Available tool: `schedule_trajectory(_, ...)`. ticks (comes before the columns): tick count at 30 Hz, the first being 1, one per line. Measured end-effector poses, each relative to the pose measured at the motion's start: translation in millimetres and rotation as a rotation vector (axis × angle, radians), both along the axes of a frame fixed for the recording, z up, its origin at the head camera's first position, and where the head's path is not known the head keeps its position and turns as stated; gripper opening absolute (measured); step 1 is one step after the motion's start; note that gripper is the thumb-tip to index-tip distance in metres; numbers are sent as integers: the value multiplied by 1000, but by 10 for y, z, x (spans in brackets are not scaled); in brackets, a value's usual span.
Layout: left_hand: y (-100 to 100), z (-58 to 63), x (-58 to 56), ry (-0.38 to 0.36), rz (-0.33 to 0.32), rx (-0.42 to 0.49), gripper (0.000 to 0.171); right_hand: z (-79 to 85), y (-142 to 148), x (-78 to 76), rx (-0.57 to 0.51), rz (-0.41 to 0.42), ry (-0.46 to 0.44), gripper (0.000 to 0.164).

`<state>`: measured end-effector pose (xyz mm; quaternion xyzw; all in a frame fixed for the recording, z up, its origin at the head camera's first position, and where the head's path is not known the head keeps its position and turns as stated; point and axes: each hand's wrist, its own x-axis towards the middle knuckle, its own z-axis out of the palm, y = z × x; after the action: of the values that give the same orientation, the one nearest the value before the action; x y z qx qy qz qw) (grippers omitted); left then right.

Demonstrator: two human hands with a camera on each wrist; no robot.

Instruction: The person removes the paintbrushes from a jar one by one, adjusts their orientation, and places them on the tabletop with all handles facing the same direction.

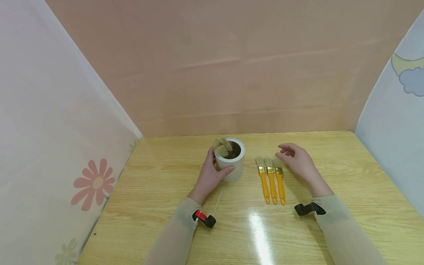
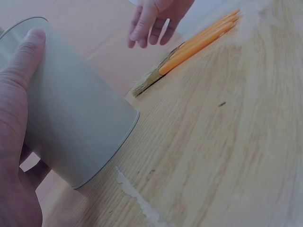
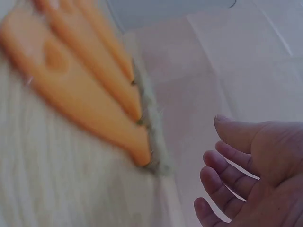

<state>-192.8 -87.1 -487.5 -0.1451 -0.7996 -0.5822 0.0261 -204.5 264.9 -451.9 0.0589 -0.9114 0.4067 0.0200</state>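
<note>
My left hand (image 1: 211,176) grips a white cylindrical can (image 1: 234,171), its thumb across the front and fingers round the far left side. The can stands upright on the table. Tan bristly tufts (image 1: 222,147) stick up at the can's left rim; what lies below them inside is dark and hard to make out. Three flat paintbrushes (image 1: 271,180) with orange handles lie side by side to the right, bristles pointing away from me. Just right of their bristles hovers my right hand (image 1: 298,162), fingers loosely bent and holding nothing, as the right wrist view also shows.
The wooden table (image 1: 149,206) carries a pale scratch (image 1: 217,202) near the left wrist. A plain pinkish-brown cloth (image 1: 232,73) rises behind it. Patterned white sheets hang at the left (image 1: 49,110) and right (image 1: 397,129).
</note>
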Motion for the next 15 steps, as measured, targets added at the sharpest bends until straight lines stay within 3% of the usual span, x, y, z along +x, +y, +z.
schedule_trajectory(15, -3, -8, 4, -9, 6, 0, 111, 490, -443, 158, -151, 52, 67, 62)
